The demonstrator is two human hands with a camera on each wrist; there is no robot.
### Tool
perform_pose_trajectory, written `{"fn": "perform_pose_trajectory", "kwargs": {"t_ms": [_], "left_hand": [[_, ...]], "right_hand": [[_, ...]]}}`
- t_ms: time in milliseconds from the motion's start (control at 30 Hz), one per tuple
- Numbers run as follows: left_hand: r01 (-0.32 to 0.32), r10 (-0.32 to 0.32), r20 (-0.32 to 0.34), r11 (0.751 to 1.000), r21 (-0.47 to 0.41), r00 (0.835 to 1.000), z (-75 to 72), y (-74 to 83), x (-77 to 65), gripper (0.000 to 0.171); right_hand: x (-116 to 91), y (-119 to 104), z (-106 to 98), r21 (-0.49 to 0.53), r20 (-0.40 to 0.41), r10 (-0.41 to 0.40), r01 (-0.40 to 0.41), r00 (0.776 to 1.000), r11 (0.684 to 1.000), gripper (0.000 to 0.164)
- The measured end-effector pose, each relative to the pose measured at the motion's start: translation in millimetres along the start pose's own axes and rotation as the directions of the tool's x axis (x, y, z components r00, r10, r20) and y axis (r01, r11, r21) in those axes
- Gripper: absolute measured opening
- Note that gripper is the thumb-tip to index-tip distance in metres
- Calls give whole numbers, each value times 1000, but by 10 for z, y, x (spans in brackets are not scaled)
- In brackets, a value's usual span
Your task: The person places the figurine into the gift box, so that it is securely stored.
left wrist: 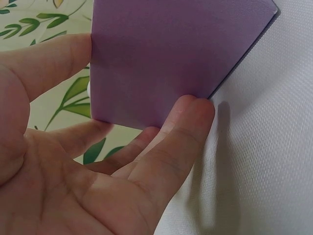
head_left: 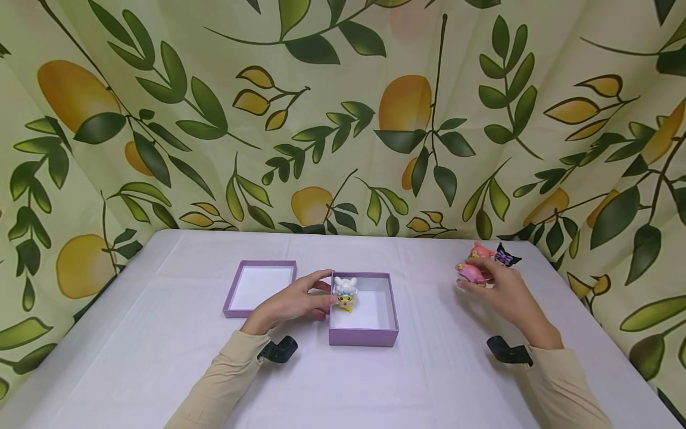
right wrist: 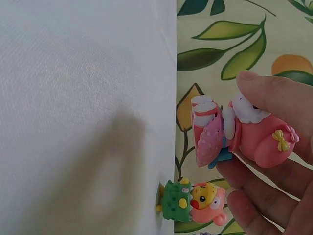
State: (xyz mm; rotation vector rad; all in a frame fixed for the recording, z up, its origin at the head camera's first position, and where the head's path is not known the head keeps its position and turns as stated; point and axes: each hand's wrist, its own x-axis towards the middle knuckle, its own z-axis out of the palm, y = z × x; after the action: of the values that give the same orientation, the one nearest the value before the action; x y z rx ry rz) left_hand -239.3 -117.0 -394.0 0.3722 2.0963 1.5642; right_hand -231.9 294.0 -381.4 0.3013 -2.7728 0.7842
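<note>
My left hand (head_left: 300, 298) holds the left wall of an open purple box (head_left: 364, 337), thumb at the rim and fingers spread along the outside toward the far corner. Inside the box, near that wall, is a small figurine with a fluffy white hood and yellow face (head_left: 345, 293). Over at the right, my right hand (head_left: 501, 292) pinches a pink figurine (right wrist: 266, 139) with a white face and small bows between thumb and fingers. Close behind it stands a figurine in a green outfit and pink hood (right wrist: 178, 201), and beside that a black figurine with a purple bow (head_left: 505, 256).
A shallow purple box lid (head_left: 233, 313) with a white inside lies left of the box. White cloth covers the table (head_left: 423, 381). Behind it hangs a curtain (head_left: 343, 65) printed with leaves and fruit. Each wrist carries a black camera mount.
</note>
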Motion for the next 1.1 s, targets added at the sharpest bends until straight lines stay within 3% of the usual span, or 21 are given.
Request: {"fn": "perform_pose_trajectory", "kwargs": {"t_ms": [1100], "left_hand": [[10, -10, -12, 1000, 5, 1000, 9, 11, -6, 74]], "right_hand": [[31, -155, 381, 20, 27, -96, 95, 995, 995, 51]]}}
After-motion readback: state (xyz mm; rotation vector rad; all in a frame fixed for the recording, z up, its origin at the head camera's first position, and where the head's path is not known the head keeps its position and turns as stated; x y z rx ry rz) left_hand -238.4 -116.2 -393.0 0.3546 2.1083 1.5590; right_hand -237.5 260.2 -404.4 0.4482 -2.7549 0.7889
